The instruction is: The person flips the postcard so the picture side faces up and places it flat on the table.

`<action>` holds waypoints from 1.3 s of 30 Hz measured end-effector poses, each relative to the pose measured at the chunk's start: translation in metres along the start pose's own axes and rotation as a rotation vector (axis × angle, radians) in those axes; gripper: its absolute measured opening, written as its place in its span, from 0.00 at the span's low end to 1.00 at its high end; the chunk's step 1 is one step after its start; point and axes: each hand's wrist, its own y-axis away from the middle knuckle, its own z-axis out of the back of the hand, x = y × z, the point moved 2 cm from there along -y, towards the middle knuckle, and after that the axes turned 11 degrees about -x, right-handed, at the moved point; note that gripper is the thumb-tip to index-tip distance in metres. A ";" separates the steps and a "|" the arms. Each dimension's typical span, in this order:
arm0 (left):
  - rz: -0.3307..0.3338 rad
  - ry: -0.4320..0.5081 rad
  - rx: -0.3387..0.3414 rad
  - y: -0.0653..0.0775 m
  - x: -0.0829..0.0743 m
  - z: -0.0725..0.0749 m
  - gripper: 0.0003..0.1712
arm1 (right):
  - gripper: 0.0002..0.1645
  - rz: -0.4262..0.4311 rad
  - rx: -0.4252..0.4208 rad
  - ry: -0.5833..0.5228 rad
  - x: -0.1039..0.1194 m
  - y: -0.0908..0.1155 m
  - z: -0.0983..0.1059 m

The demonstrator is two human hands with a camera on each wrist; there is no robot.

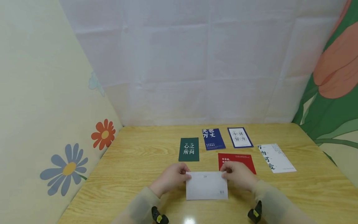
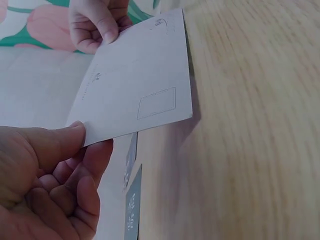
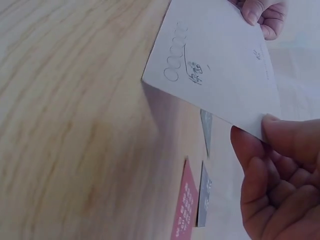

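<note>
A white postcard (image 1: 207,186) is held just above the table near its front edge. Its visible side bears small print; the left wrist view shows an outlined stamp box, the right wrist view a row of printed circles. My left hand (image 1: 172,178) pinches the far left corner between thumb and fingers, while my right hand (image 1: 239,175) pinches the far right corner the same way. Just beyond, a red card (image 1: 241,161) lies partly hidden behind the right hand. A green card (image 1: 189,150) with white characters lies farther back, beyond the left hand.
On the wooden table (image 1: 134,161) also lie a dark blue card (image 1: 214,142), a blue-bordered white card (image 1: 240,137) and, at the right, a white card with black characters (image 1: 276,158). A pale cloth (image 1: 179,62) hangs behind; flower-printed walls stand at both sides.
</note>
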 end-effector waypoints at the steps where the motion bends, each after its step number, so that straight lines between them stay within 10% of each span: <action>1: -0.003 0.003 0.001 0.000 -0.001 0.001 0.02 | 0.06 -0.004 0.001 -0.004 0.001 0.000 0.001; 15: -0.075 -0.042 -0.036 0.004 -0.013 0.015 0.02 | 0.06 0.055 -0.033 -0.028 0.012 0.002 0.012; 39: -0.434 -0.194 -0.114 0.018 -0.015 0.023 0.06 | 0.10 0.355 -0.173 0.159 0.020 0.022 0.015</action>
